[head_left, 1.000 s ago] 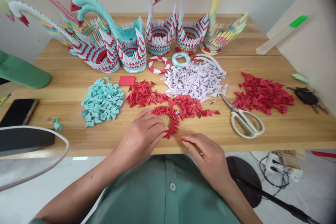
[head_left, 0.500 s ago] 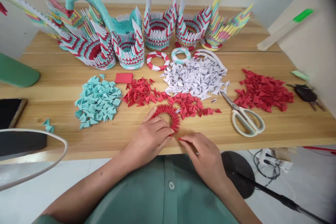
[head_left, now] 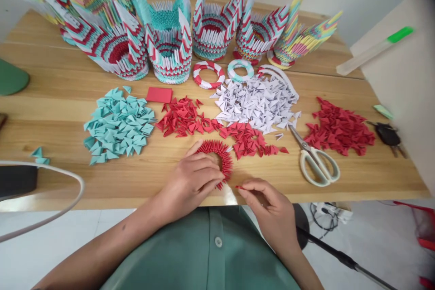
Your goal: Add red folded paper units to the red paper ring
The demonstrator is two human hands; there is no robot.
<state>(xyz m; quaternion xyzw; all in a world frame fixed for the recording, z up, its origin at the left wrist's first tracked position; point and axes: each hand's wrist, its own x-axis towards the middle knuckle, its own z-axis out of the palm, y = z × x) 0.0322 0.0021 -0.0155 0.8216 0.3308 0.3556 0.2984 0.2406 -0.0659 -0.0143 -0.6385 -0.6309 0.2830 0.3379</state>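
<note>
On the light-brown wooden table, the left hand grips a spiky red folded-paper ring near the front edge, seemingly to steady it, while the right hand pinches a small red folded-paper piece just beside it, loose red paper triangles lying handily behind.

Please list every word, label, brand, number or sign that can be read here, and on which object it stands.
None can be read.
The red paper ring and scissors show no lettering.
Key fob and power strip: any marking is too small or blurred.
</note>
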